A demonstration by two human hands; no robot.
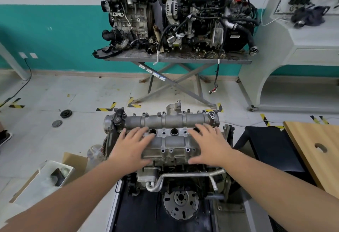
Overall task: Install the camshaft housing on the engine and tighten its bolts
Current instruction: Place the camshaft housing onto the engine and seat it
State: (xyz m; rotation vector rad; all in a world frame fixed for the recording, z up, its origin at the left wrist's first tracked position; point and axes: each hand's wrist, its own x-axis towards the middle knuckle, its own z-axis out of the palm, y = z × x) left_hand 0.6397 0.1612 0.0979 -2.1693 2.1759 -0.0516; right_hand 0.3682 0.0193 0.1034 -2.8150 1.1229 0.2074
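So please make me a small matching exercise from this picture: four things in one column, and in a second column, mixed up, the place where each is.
Things
1. left hand
2. right hand
3. camshaft housing
4. wooden board

Places
a. on top of the engine in front of the person
b. at the right edge of the view
c. flat on the housing's left part
d. flat on the housing's right part

Pairs: 1-c, 2-d, 3-a, 4-b
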